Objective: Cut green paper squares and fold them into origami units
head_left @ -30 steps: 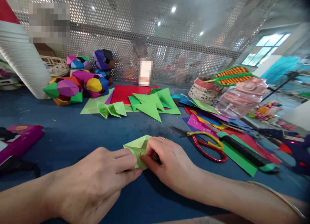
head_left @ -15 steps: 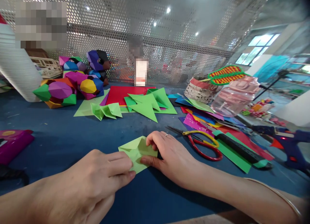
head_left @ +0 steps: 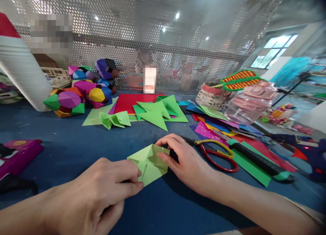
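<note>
Pale-green paper [head_left: 155, 170], one piece, partly folded: placed left of the scissors [head_left: 216, 141], above the tabletop [head_left: 163, 211]. Left edge pinched by the left hand [head_left: 94, 191]; right corner held by the right hand [head_left: 189, 165], thumb on top. Stage, as judged: folds being shaped; edges to be aligned before any further creasing.

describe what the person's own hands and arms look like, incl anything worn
The left hand and right hand are ungloved, and no sleeve shows on either forearm. A thin, shiny ring sits on a right finger; a slim, gold-coloured bangle circles the right forearm.
</note>
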The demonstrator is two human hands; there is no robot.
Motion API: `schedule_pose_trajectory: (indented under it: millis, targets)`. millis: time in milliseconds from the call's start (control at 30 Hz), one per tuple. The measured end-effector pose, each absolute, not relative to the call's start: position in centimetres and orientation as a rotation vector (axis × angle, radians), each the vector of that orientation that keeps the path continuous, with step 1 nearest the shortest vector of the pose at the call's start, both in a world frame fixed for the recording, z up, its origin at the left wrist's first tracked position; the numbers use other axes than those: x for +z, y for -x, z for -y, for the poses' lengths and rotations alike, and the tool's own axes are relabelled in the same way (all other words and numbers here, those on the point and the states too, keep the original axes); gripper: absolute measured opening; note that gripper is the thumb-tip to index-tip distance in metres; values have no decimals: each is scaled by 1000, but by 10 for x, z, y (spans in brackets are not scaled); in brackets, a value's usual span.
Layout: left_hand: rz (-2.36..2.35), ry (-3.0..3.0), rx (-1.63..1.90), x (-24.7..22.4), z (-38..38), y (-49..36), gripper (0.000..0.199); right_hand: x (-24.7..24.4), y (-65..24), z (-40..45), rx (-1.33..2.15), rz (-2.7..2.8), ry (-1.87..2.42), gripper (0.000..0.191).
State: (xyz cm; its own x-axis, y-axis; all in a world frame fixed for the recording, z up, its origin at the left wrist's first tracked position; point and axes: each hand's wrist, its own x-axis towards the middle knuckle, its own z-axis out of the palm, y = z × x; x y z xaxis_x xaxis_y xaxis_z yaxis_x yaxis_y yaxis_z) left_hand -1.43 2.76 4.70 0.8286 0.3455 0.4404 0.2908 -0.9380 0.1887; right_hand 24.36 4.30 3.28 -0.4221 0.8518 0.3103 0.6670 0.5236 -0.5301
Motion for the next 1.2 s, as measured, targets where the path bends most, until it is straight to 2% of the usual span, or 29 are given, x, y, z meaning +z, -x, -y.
schedule_pose_trajectory:
  millis: [233, 500, 700, 967, 1200]
  targets:
    - [-477, -2827, 660, 48, -28, 13, 40, 39, -237, -30, 152, 2250, 1123, 8]
    - [-490, -2709, 674, 49, -35, 16, 32, 39, -229, -30, 343, 2476, 1245, 26]
    - [-457, -2695, 560, 56, -36, 17, 37, 41, -224, -32, 582, 2404, 1206, 20]
    - [-449, -2689, 553, 55, -34, 16, 37, 40, -217, -33, 546, 2374, 1273, 18]
    - [-432, -2689, 585, 53, -34, 17, 37, 40, -211, -31, 488, 2379, 1292, 24]
